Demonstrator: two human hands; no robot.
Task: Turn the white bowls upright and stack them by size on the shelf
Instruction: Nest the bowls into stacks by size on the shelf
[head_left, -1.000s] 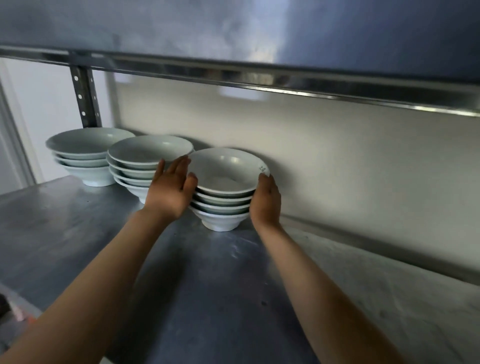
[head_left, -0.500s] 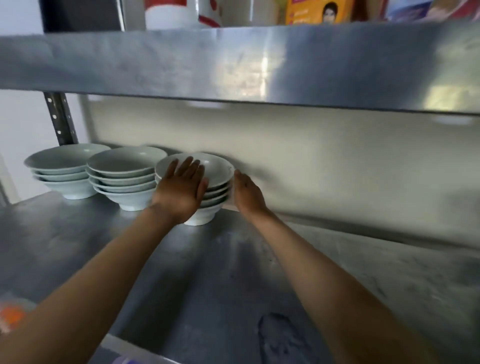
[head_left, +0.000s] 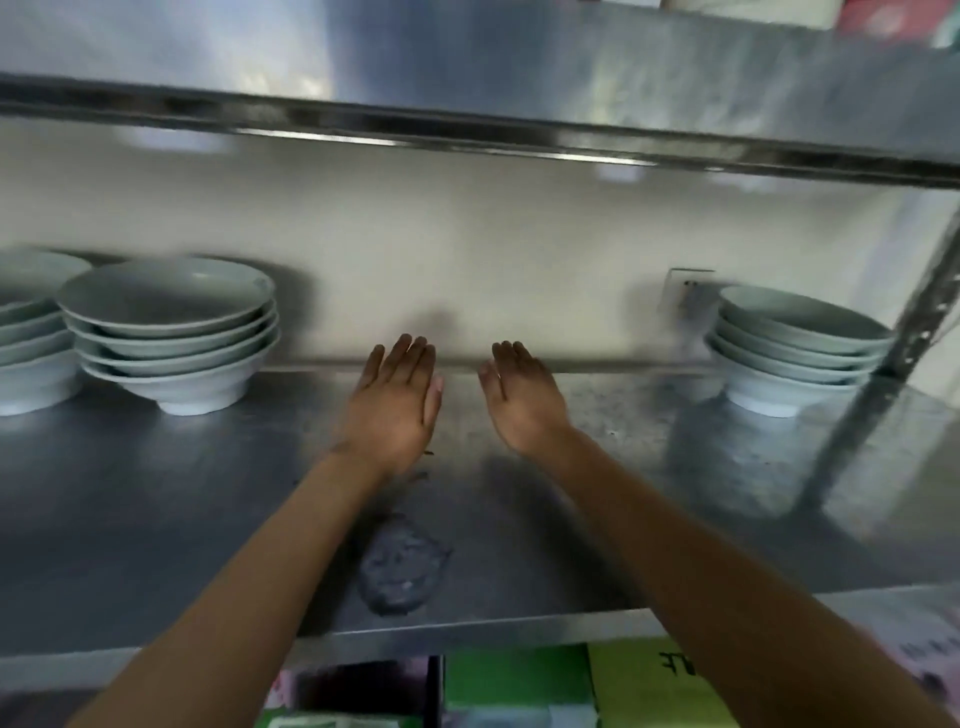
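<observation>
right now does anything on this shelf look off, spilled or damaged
One thing: a dark grey crusty patch on the shelf near its front edge, between the forearms, like a dried spill or patch. The bowl stacks sit upright and even.

Shelf (head_left: 597, 467): brushed sheet metal, dull grey sheen, scuffed, w/ a rough dark patch (head_left: 402, 569) near front edge. Upper shelf (head_left: 519, 67): same metal, shinier, blurry reflections. Bowl stacks (head_left: 171, 332) & (head_left: 795, 353): glazed ceramic, pale, smooth, soft gloss. Back wall (head_left: 467, 249): matt, off-white, plain. Corner post (head_left: 914, 338): perforated metal. Boxes below (head_left: 519, 680): printed card, looks glossy.
</observation>
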